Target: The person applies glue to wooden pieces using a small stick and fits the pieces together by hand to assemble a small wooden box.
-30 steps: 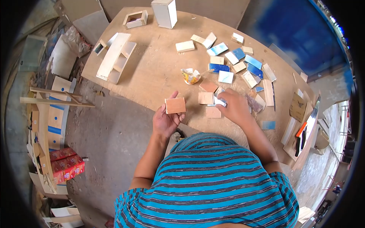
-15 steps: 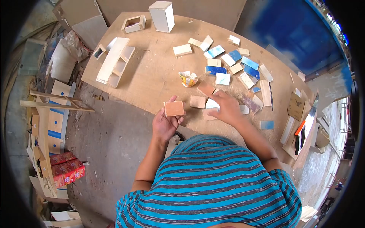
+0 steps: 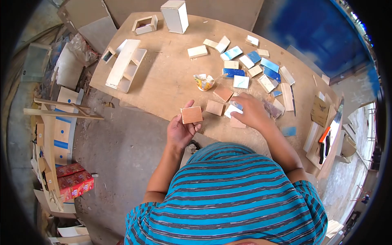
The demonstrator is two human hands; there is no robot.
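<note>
My left hand [image 3: 182, 130] holds up a small reddish-brown wooden block [image 3: 192, 115] over the table's front edge. My right hand [image 3: 251, 112] hovers low over the table, thumb and fingers apart around a white and bluish block [image 3: 234, 109]; whether they touch it I cannot make out. Just beyond its fingertips lies a reddish block [image 3: 223, 92]. To its left is a light brown block [image 3: 214, 107], and a pinkish block [image 3: 238, 122] shows under the thumb.
Several blue, white and bare wood blocks [image 3: 234, 72] lie behind my right hand, beside a crumpled patterned cup [image 3: 203, 82]. A wooden shelf piece [image 3: 123, 65] and a white box [image 3: 175, 18] stand at the left. A handsaw [image 3: 332, 126] lies at the right edge.
My right hand has drawn back slightly from the reddish block, which now shows fully on the table. My left hand still holds its block; the whole view has shifted a little.
</note>
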